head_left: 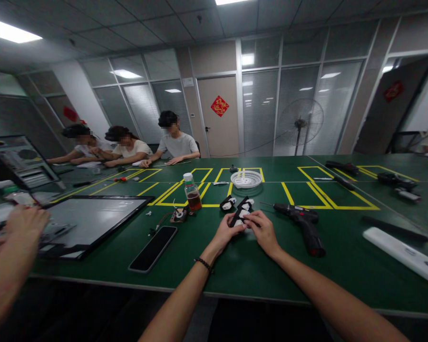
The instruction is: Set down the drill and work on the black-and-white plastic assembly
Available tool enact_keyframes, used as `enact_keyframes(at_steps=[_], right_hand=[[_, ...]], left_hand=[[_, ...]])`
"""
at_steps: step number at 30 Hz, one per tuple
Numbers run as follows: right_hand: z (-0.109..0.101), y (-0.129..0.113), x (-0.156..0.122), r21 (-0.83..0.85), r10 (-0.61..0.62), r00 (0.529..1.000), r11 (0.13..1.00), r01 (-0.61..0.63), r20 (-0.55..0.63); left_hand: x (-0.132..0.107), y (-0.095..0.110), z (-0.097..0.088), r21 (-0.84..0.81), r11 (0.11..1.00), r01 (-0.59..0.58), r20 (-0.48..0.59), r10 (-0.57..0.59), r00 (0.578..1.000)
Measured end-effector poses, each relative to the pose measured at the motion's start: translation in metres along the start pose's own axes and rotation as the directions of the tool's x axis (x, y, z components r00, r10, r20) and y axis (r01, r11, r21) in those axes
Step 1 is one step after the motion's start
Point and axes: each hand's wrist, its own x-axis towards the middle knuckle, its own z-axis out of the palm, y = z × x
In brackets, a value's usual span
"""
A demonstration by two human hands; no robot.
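Observation:
Both my hands meet over the green table [257,266] on a small black and white part [239,216]. My left hand [225,232] grips it from the left, with a dark bead bracelet at the wrist. My right hand [263,230] pinches it from the right. Just beyond lie two similar black and white parts [228,203] [246,203]. A black electric screwdriver [303,223] lies right of my right hand. A black phone [153,248] lies left of my left hand.
A drink bottle [192,192], a small circuit piece with wires [178,216] and a white mesh basket [246,179] stand farther back. A flat screen panel [89,223] lies at left, where another person's hand [21,223] works. Three people sit at the far left. A white bar [403,251] lies at right.

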Motion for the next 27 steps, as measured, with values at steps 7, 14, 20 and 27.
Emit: enact_keyframes(at_steps=[7, 14, 20, 27], right_hand=[[0.007, 0.01, -0.002, 0.15, 0.198, 0.98, 0.969, -0.196, -0.003], [0.005, 0.01, -0.001, 0.132, 0.297, 0.951, 0.943, -0.307, 0.09], [-0.003, 0.004, 0.0, -0.178, 0.034, 0.983, 0.984, -0.002, 0.178], [0.012, 0.001, 0.008, -0.376, -0.105, 0.85, 0.864, 0.336, 0.517]], left_hand=[[0.001, -0.003, 0.001, -0.013, 1.0, -0.004, -0.064, 0.003, 0.998], [0.0, 0.0, 0.0, -0.038, 0.999, -0.027, -0.078, 0.024, 0.997], [0.008, 0.002, -0.014, -0.239, 0.968, -0.073, -0.246, 0.012, 0.969], [0.006, 0.008, -0.022, -0.427, 0.904, -0.011, -0.218, -0.091, 0.972]])
